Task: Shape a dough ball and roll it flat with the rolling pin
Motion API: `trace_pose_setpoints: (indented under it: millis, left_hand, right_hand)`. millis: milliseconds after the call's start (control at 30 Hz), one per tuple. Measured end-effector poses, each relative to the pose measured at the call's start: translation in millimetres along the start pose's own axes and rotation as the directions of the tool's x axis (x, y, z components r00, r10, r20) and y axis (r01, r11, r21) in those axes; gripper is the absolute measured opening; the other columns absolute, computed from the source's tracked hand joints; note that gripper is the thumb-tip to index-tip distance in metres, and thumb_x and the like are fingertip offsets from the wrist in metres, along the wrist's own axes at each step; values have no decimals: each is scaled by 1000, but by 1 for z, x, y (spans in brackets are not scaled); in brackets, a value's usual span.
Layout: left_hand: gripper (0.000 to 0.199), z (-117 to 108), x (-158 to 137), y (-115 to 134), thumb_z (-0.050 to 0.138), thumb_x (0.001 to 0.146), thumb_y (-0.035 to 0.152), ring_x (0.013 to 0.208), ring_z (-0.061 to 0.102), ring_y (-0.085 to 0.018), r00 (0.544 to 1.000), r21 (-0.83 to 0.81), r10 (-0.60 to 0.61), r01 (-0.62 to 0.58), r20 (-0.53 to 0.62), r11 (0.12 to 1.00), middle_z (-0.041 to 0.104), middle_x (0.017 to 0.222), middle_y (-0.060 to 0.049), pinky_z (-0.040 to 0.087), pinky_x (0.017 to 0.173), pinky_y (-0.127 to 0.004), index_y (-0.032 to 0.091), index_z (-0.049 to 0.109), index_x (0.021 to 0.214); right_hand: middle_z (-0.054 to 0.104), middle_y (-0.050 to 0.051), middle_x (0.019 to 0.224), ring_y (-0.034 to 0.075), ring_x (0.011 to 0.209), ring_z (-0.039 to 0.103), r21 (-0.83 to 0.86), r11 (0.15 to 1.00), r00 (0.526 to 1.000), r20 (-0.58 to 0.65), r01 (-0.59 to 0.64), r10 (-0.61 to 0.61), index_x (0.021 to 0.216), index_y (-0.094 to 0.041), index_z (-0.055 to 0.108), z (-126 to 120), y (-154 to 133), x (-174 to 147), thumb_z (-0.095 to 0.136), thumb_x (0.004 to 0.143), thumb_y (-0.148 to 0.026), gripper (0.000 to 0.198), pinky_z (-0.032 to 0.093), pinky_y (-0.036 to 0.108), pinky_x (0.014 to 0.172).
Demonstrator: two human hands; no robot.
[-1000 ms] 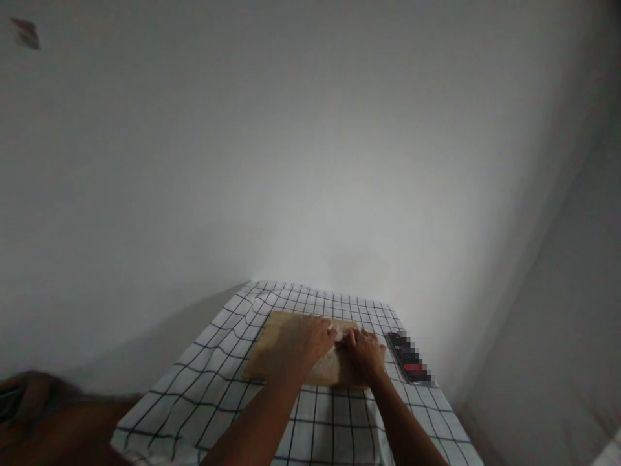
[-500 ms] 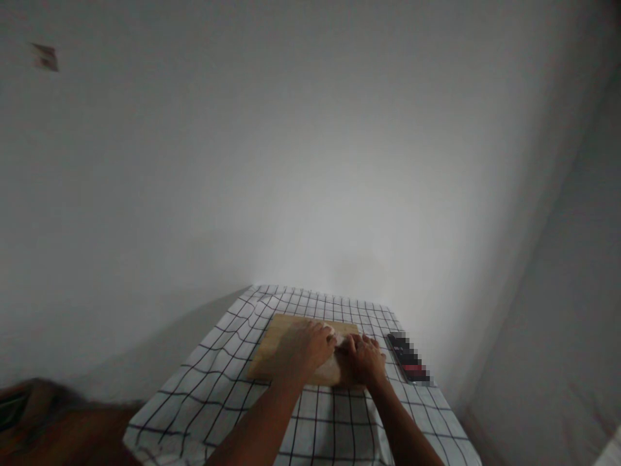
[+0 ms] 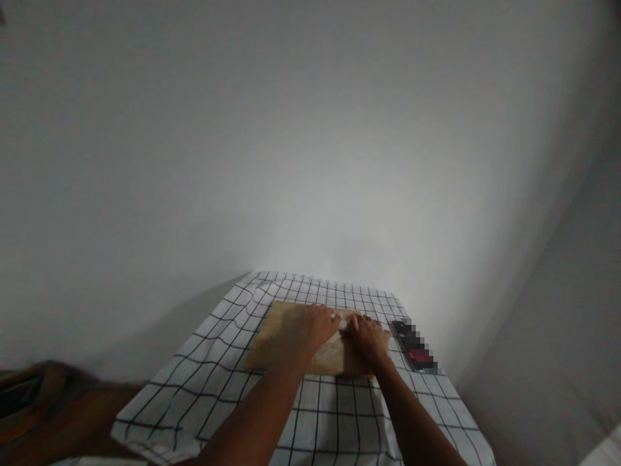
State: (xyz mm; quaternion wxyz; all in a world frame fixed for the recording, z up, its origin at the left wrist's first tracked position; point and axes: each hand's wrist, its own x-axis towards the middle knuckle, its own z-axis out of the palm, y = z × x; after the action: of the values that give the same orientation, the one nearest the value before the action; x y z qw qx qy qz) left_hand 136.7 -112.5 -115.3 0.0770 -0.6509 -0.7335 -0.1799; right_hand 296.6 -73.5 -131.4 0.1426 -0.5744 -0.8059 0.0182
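A wooden board (image 3: 276, 336) lies on a table covered with a white, dark-checked cloth. On its far right part is a pale lump that looks like dough (image 3: 344, 321), mostly covered by my hands. My left hand (image 3: 321, 325) presses on the dough from the left, fingers curled over it. Beside it, my right hand (image 3: 369, 336) bears down on the right part with bent fingers, near the board's right edge. Only a small strip of dough shows between the two hands. A thin whitish film, like flour, marks the board's surface near them.
A dark flat object with a red part (image 3: 412, 346), partly pixelated, lies right of the board. The checked cloth (image 3: 218, 369) hangs over the table's edges. A pale wall (image 3: 310, 162) rises behind the table. Brown furniture (image 3: 53, 408) stands at the lower left.
Both hands have pushed a little farther toward the board's far edge, still on the dough. The camera view has shifted slightly, so the table sits higher in the picture.
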Motion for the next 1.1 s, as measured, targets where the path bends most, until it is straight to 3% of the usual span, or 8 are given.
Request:
trace_pose_setpoints:
  millis: [233,400,700,900,1100]
  left_hand:
    - [52,4,15,-1,31,100,47,107,64,-30,999,50,-20,18,46,999,73,111,-14,44,94,-46,19,74,106]
    - [55,12,26,-4,30,100,51,108,64,-33,996,80,-21,14,88,997,72,110,-18,43,94,-51,18,74,104]
    - [56,29,50,-14,26,101,49,108,63,-32,998,73,-9,5,58,997,71,112,-17,45,91,-49,17,72,108]
    - [52,28,65,-14,31,99,47,107,63,-30,998,103,-35,30,43,994,70,113,-16,47,91,-44,17,73,106]
    - [58,23,77,-13,26,99,48,108,66,-29,979,123,-100,79,180,989,72,114,-16,48,93,-42,16,73,109]
  right_hand:
    - [68,12,117,31,112,61,8,1000,1000,-10,-11,11,121,-27,62,4,0,16,20,104,-46,49,40,56,93]
    - [69,15,116,32,112,62,-58,998,1000,7,-3,3,116,-24,63,4,-1,23,21,105,-42,47,39,55,94]
    - [68,18,120,30,112,63,-171,985,998,67,23,-12,122,-21,63,-4,-3,38,27,105,-35,42,40,47,96]
    - [70,15,115,29,108,65,-156,988,1000,0,11,-11,119,-22,65,6,2,57,27,104,-35,43,45,42,90]
    - [72,15,112,29,106,67,-60,992,994,1,-110,110,109,-19,71,13,2,79,22,104,-42,55,48,42,90]
